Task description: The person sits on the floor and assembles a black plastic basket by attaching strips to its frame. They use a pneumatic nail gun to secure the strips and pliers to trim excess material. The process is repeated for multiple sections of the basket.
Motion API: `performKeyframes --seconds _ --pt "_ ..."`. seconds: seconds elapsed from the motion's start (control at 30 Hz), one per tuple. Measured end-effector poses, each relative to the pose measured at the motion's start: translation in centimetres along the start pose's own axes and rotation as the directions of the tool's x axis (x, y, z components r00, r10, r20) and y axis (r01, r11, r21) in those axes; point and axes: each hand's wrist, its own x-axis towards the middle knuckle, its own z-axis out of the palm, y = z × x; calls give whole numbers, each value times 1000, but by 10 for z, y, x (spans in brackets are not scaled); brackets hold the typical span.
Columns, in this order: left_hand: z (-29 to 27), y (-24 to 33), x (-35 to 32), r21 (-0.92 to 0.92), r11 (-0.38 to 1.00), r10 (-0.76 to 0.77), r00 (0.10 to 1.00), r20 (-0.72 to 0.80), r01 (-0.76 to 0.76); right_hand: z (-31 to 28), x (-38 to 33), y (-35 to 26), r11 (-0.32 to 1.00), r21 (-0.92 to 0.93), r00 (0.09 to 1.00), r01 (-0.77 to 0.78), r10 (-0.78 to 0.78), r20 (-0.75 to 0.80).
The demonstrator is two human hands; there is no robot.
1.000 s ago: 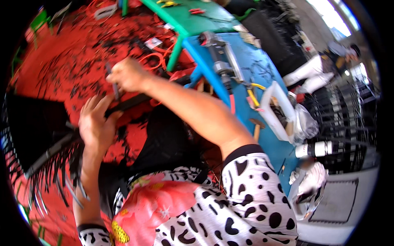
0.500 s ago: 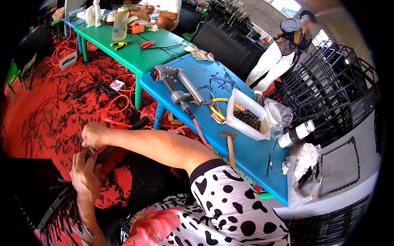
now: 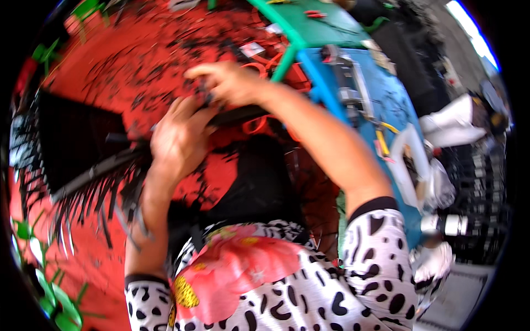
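**Both hands on the black mesh panel**

Over the red floor (image 3: 138, 60) we have our left hand (image 3: 176, 140) spread flat on a black mesh panel (image 3: 72, 149), fingers loose rather than gripping; our right hand (image 3: 229, 83) pinches a small dark piece at the panel's upper edge, though blur hides what it is; black strips (image 3: 99, 209) hang from the panel; a blue table (image 3: 386, 105) stands just to our right, carrying a power drill (image 3: 348, 88).

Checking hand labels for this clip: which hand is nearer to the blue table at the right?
Right. The right hand is just left of the blue table's near corner, gripping a dark bar. The left hand is lower and further left, over the red floor.
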Motion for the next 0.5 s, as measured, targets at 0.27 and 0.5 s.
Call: performKeyframes --seconds 0.27,0.5 --pt "-3 -7 1 -48 999 11 999 -36 -13 -6 4 -12 802 -590 986 92 11 169" --pt "-5 -11 4 -49 998 50 999 4 -50 -10 4 -18 488 -821 955 296 -178 238"
